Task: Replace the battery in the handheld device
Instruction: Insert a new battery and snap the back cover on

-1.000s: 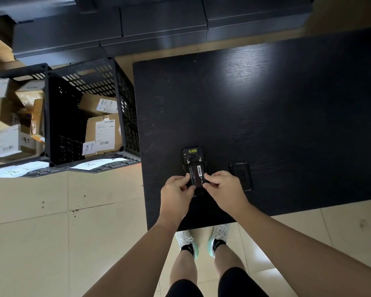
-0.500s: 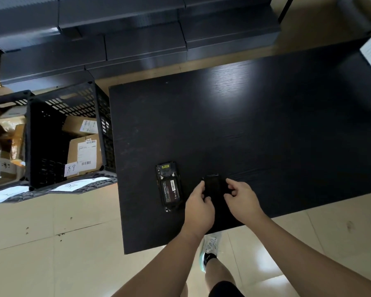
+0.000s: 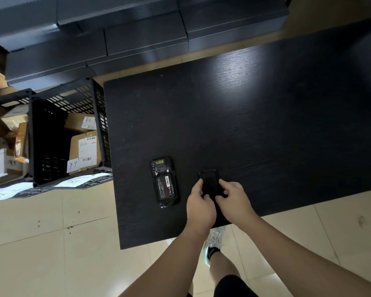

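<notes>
A black handheld device (image 3: 164, 181) lies face down near the front left of the black table (image 3: 255, 129), its back open. A black battery (image 3: 165, 187) with a red-and-white label sits in the compartment. To its right lies a flat black back cover (image 3: 209, 182). My left hand (image 3: 200, 205) grips the cover's left edge and my right hand (image 3: 234, 200) grips its right edge, both pinching it at its near end. The near part of the cover is hidden under my fingers.
A black plastic crate (image 3: 66, 138) with labelled cardboard boxes (image 3: 84, 150) stands on the floor just left of the table. Another crate of boxes sits further left. Dark cabinets (image 3: 137, 39) run along the back. The table's front edge is just behind my wrists.
Both hands left the battery in the device and moved right to the back cover. They now close on its two sides. The head view shifted slightly.
</notes>
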The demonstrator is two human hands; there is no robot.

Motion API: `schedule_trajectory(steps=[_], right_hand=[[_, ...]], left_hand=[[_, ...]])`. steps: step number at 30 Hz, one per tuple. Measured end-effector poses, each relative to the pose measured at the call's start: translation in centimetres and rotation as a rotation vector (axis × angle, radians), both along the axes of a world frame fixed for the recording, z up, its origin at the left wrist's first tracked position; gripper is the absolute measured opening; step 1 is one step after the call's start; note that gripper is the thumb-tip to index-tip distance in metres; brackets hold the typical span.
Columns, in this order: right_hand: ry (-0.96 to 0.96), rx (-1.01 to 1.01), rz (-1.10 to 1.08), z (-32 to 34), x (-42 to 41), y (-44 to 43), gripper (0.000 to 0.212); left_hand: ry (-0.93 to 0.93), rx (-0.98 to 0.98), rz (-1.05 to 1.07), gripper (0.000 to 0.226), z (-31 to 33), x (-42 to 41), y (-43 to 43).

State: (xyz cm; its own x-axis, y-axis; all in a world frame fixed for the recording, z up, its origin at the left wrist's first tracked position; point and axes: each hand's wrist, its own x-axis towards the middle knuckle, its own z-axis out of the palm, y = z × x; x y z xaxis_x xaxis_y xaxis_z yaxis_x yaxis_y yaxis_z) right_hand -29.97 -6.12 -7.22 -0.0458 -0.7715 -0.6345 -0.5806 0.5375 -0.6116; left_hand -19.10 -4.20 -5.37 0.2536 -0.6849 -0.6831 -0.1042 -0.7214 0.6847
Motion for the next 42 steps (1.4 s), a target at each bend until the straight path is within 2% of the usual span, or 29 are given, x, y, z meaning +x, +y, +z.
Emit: schedule_trajectory(steps=[11,17,21,27,32,42], right_hand=[[-0.084,-0.055,-0.117,1.0,0.3,-0.4,0.049],[-0.127,-0.084,-0.075,2.7,4.4,-0.8,0.053],[-0.161,-0.069,-0.019,2.7,8.2,-0.1,0.053],[-0.167,-0.092,-0.022,2.3,11.2,-0.3,0.039],[-0.125,-0.086,-0.031,1.1,11.5,-0.9,0.038],[-0.136,-0.098,-0.023,0.3,10.7,-1.0,0.037]], left_hand=[[0.098,-0.026,0.225,0.051,0.8,0.9,-0.2],[0.075,-0.082,0.368,0.048,2.8,5.3,0.2],[0.011,-0.089,0.366,0.05,2.5,9.5,1.3],[-0.02,-0.118,0.329,0.055,1.5,13.5,1.7],[-0.022,-0.138,0.241,0.058,0.0,14.6,1.0],[0.028,-0.177,0.202,0.059,-1.8,15.1,1.2]])
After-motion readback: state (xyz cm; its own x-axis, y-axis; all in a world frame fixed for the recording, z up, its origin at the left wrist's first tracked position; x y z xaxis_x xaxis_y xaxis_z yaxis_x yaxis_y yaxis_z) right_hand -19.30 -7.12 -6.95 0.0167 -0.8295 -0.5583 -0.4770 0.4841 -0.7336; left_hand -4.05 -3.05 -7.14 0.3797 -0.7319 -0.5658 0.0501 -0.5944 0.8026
